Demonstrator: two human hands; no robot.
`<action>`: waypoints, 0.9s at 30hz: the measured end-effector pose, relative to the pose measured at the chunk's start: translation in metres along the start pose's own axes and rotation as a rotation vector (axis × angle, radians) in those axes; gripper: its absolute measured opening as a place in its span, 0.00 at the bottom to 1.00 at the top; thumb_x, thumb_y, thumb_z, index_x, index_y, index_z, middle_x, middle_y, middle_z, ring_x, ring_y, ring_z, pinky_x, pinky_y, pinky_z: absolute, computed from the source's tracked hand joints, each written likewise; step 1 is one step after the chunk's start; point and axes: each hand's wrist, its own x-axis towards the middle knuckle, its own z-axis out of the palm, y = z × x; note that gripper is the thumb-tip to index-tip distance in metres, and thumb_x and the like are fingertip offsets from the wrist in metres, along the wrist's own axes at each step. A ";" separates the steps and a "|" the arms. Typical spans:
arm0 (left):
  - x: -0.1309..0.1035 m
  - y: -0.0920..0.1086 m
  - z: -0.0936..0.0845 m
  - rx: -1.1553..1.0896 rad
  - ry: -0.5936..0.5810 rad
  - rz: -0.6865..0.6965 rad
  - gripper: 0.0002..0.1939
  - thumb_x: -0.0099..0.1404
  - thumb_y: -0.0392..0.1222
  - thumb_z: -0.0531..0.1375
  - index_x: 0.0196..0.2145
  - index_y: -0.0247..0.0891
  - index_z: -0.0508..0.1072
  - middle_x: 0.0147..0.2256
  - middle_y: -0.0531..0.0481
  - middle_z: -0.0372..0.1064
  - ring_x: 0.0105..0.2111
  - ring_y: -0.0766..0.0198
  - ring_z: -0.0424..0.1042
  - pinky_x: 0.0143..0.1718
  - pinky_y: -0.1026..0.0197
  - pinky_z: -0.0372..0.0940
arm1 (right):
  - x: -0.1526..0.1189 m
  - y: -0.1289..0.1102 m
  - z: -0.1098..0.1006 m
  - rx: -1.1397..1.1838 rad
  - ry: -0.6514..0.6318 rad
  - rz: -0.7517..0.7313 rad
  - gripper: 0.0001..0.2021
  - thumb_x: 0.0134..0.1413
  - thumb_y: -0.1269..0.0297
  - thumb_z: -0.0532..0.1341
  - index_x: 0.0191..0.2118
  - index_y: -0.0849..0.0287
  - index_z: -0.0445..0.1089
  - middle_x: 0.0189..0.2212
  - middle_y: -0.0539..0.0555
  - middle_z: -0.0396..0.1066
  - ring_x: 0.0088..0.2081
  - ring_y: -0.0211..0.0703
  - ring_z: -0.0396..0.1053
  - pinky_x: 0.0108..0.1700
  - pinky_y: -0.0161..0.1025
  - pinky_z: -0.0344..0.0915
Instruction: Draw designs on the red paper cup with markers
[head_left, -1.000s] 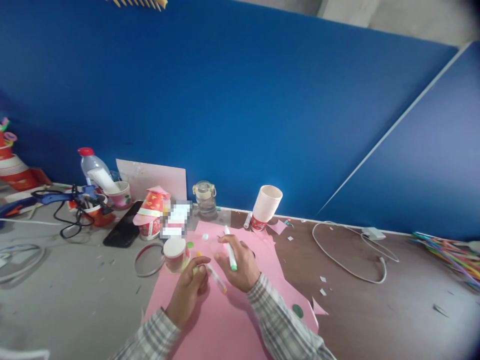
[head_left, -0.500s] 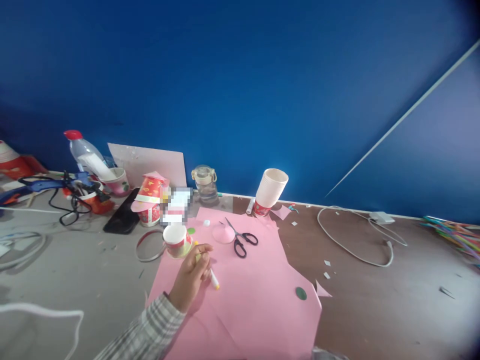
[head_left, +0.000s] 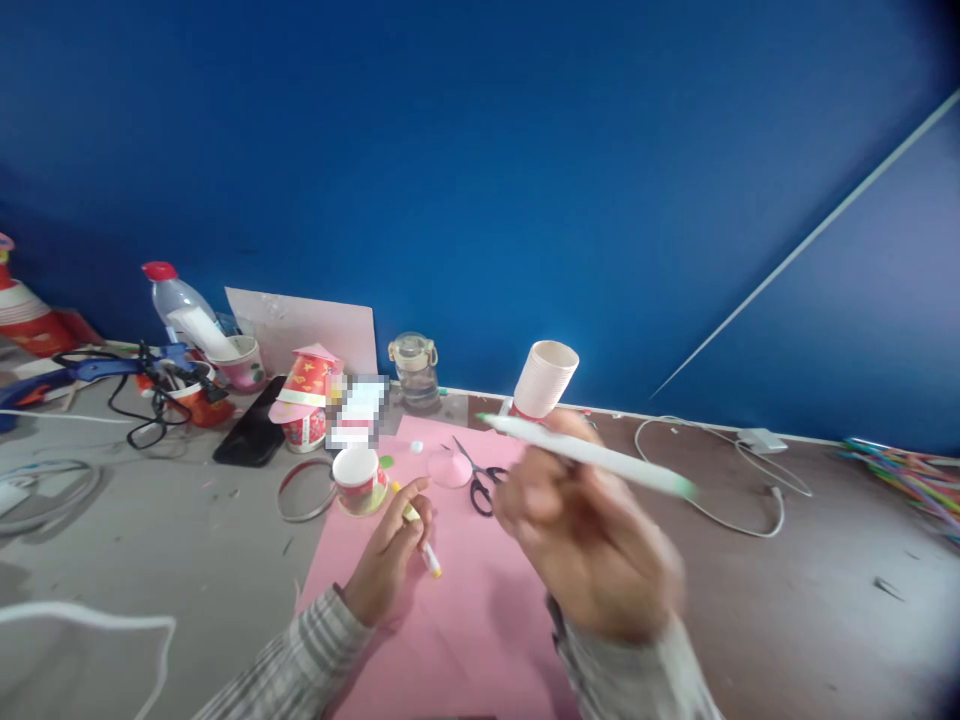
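Observation:
Over the pink paper sheet point(head_left: 480, 590), my left hand point(head_left: 390, 550) is closed around a white marker with yellow ends point(head_left: 430, 558). My right hand point(head_left: 600, 545), raised close to the camera and slightly blurred, grips a white marker with green ends point(head_left: 600, 455). A paper cup point(head_left: 357, 470) stands just beyond my left hand, on the sheet's left edge. Black-handled scissors point(head_left: 481, 490) lie on the pink sheet, partly covered by my right hand. Left of the scissors sits a small pink paper cone point(head_left: 450, 467).
A stack of paper cups point(head_left: 547, 375) leans near the blue wall, beside a clear jar point(head_left: 416, 375). To the left are a decorated red cup figure point(head_left: 307, 390), a black phone point(head_left: 251, 430) and a tape ring point(head_left: 296, 490). A white cable point(head_left: 739, 525) lies right.
My right hand has come into view from below, holding the green marker. It now hides the green paper disc. My left hand stays in nearly the same place with the yellow marker.

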 end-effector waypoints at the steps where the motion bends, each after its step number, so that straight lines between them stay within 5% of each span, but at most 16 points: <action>1: 0.000 0.000 0.000 0.068 0.010 0.026 0.24 0.53 0.51 0.56 0.48 0.45 0.60 0.27 0.57 0.60 0.20 0.70 0.60 0.21 0.64 0.61 | 0.008 0.004 0.004 0.045 -0.039 0.022 0.12 0.57 0.59 0.53 0.41 0.54 0.70 0.20 0.51 0.67 0.21 0.44 0.65 0.22 0.38 0.64; 6: 0.002 -0.001 -0.005 0.378 0.006 0.146 0.21 0.55 0.49 0.54 0.47 0.45 0.61 0.25 0.57 0.62 0.20 0.67 0.61 0.20 0.64 0.62 | 0.041 0.045 0.019 -0.140 -0.211 0.150 0.12 0.48 0.58 0.57 0.27 0.61 0.72 0.10 0.42 0.52 0.13 0.34 0.48 0.17 0.31 0.47; 10: 0.004 0.002 -0.008 0.431 0.015 0.173 0.09 0.55 0.47 0.55 0.33 0.43 0.68 0.22 0.58 0.61 0.20 0.67 0.60 0.21 0.65 0.59 | 0.040 0.061 0.021 -0.240 -0.225 0.152 0.11 0.46 0.60 0.59 0.22 0.61 0.70 0.11 0.43 0.55 0.15 0.34 0.51 0.17 0.31 0.48; 15: 0.004 0.007 -0.007 0.496 0.024 0.210 0.08 0.56 0.47 0.53 0.24 0.43 0.66 0.20 0.59 0.57 0.21 0.67 0.59 0.23 0.65 0.57 | 0.037 0.060 0.022 -0.316 -0.236 0.125 0.10 0.48 0.62 0.58 0.22 0.60 0.70 0.14 0.45 0.61 0.16 0.36 0.56 0.18 0.31 0.52; 27: 0.005 0.007 -0.007 0.541 0.055 0.216 0.12 0.57 0.51 0.52 0.22 0.43 0.64 0.19 0.60 0.55 0.20 0.66 0.57 0.21 0.65 0.55 | 0.036 0.064 0.022 -0.464 -0.273 0.096 0.10 0.49 0.63 0.58 0.20 0.58 0.68 0.17 0.48 0.67 0.22 0.44 0.66 0.25 0.34 0.61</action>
